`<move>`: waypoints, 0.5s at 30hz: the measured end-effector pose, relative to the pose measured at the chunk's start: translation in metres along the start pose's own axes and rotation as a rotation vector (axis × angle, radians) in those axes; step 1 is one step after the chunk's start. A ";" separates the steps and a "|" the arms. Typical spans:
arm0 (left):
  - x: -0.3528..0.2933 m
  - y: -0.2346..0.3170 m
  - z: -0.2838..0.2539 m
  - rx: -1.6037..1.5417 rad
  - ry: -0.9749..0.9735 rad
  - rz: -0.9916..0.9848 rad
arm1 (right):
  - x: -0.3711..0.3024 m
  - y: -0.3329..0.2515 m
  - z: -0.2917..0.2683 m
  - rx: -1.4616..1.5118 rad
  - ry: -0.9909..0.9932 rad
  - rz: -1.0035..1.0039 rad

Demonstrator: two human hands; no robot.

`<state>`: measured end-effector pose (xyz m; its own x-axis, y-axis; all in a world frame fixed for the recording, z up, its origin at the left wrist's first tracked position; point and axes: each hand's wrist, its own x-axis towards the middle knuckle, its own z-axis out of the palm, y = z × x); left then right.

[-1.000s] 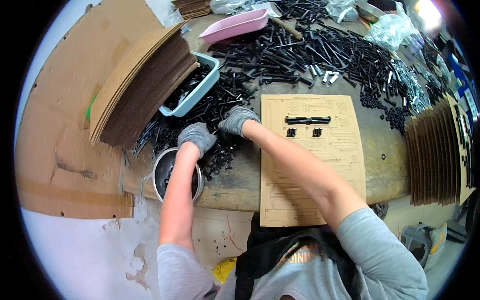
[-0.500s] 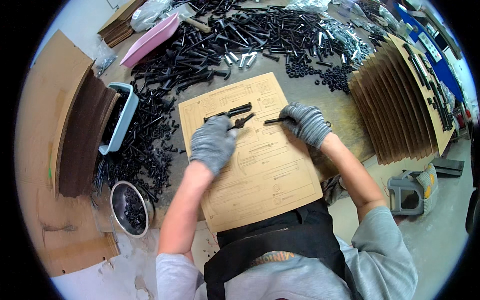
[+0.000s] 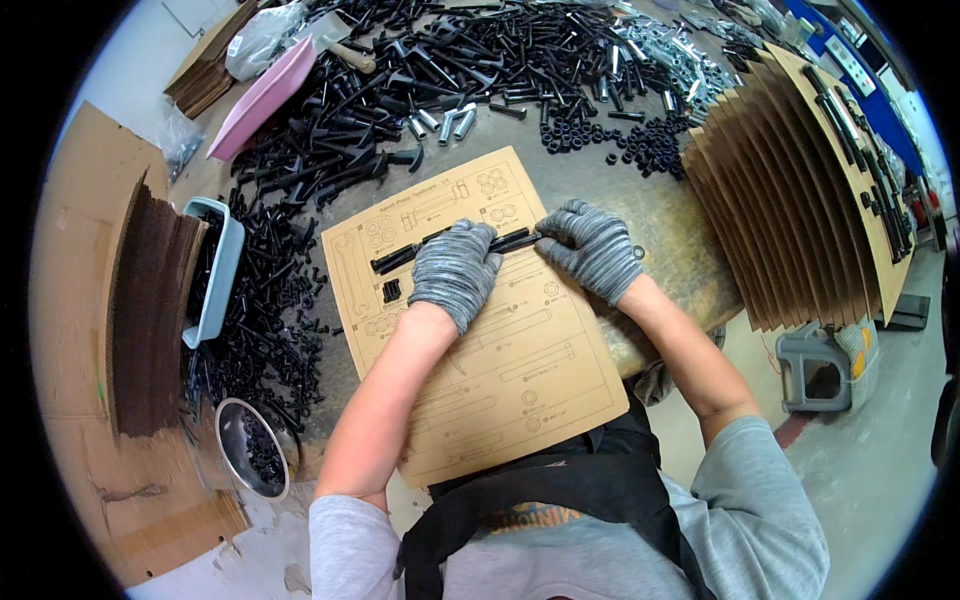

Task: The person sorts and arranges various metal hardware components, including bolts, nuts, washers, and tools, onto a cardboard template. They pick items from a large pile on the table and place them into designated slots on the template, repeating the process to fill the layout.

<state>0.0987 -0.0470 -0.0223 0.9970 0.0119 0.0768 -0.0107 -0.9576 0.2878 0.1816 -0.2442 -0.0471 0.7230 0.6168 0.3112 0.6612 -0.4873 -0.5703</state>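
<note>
A brown cardboard sheet [image 3: 560, 390] printed with outlines of hardware lies tilted before me, its near edge over my lap. Several long black bolts [image 3: 395, 259] lie side by side across its upper part. My gloved left hand [image 3: 455, 275] is closed over their middle, hiding that stretch. At their right ends, the fingers of my gloved right hand [image 3: 592, 250] are pinched together against the tips. A small cluster of short black pieces [image 3: 391, 291] rests on the sheet, left of my left hand; their exact kind is too small to tell.
Black bolts and hammer-shaped parts [image 3: 350, 120] heap along the back, with black nuts [image 3: 650, 150] at right. Left stand a blue tray [image 3: 225, 270], a pink tray [image 3: 262, 98] and a metal bowl [image 3: 222, 440]. Stacked cardboard sheets [image 3: 790, 200] rise at right.
My left hand has moved right over the bolts, and the dark pieces from its fingers now lie on the sheet. The bolt in my right hand has joined the others.
</note>
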 end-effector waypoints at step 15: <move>-0.122 -0.023 -0.039 -0.192 0.367 -0.200 | 0.028 -0.093 0.014 0.207 0.025 -0.229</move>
<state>-0.0257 -0.0149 -0.0015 0.8880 0.3256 0.3247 0.1307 -0.8558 0.5006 0.1379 -0.1731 0.0041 0.5658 0.6797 0.4667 0.7549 -0.1995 -0.6247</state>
